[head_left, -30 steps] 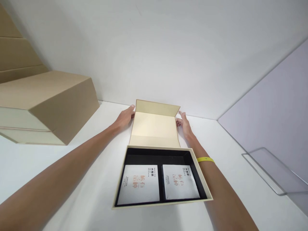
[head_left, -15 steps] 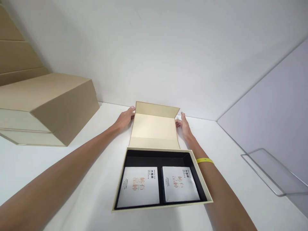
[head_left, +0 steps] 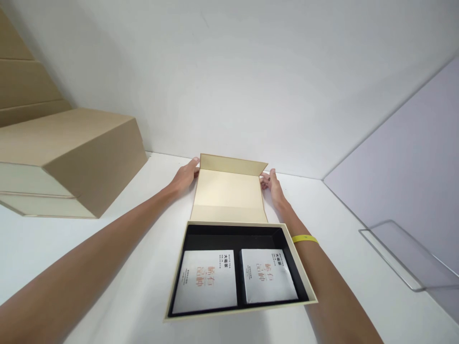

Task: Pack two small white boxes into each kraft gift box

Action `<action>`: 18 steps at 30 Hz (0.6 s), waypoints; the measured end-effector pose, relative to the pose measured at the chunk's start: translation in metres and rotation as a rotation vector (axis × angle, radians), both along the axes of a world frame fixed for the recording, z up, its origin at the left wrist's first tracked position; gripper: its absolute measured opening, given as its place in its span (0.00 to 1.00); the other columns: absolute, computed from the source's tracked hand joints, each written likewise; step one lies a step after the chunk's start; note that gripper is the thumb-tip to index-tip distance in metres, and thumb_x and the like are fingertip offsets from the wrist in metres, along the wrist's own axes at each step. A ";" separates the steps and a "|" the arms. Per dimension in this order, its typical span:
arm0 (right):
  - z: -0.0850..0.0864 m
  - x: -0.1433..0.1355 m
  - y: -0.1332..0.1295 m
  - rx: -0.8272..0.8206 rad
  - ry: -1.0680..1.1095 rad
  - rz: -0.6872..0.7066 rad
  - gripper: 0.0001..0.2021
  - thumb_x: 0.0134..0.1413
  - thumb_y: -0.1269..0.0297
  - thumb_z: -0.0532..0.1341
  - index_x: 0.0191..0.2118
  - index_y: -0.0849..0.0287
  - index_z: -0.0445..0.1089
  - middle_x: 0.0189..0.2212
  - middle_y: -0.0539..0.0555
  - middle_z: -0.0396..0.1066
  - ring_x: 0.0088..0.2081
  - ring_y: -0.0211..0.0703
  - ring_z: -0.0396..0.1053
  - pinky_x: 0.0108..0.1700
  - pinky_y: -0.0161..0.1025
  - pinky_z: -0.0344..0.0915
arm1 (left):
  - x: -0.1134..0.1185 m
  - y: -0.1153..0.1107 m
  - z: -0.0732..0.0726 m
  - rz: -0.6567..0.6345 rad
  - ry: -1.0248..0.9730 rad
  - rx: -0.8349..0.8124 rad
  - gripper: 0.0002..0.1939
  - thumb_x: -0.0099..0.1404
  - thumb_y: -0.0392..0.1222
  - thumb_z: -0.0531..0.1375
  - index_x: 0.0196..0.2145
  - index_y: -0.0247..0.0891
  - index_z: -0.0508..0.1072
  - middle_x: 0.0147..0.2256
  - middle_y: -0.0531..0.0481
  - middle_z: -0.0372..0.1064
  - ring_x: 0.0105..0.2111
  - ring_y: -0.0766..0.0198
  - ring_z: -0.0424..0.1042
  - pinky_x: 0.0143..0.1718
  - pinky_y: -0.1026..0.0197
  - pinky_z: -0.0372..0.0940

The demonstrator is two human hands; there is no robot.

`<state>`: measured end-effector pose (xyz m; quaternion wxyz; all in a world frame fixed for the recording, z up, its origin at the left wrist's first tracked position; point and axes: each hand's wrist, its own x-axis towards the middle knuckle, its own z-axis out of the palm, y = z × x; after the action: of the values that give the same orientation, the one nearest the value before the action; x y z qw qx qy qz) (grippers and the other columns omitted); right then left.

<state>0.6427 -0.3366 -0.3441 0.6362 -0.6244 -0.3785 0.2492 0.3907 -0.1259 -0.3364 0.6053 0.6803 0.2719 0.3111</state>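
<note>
A cream gift box (head_left: 229, 241) with a black inside lies open on the white surface. Its pale lid (head_left: 229, 191) is folded back, away from me, with the far flap standing up at an angle. Inside are two silvery-white tea packets, a left one (head_left: 205, 286) and a right one (head_left: 268, 282), both printed "WHITE TEA". My left hand (head_left: 184, 176) grips the lid's left edge near the flap, its fingers partly hidden. At the opposite edge, my right hand (head_left: 274, 186) has its fingers curled against the lid and its thumb raised.
Large tan and cream boxes (head_left: 96, 157) stand on the left, with more tan cardboard (head_left: 28, 86) behind them. A white wall (head_left: 229, 81) rises close behind the lid. On the right are a pale panel (head_left: 401, 157) and a metal wire frame (head_left: 390, 260).
The gift box has shifted very slightly toward me and to the left, and its flap leans a little lower. Both hands stay at the lid's edges.
</note>
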 end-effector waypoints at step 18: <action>0.002 -0.001 0.002 0.031 -0.009 0.052 0.33 0.65 0.30 0.47 0.41 0.58 0.71 0.29 0.49 0.68 0.28 0.37 0.65 0.36 0.40 0.67 | 0.003 0.009 -0.006 0.064 0.092 0.056 0.37 0.67 0.70 0.50 0.42 0.35 0.82 0.44 0.33 0.81 0.49 0.40 0.77 0.59 0.44 0.64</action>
<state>0.6418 -0.3349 -0.3422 0.6374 -0.6056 -0.4011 0.2570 0.3933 -0.1173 -0.3423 0.5627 0.7016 0.3123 0.3059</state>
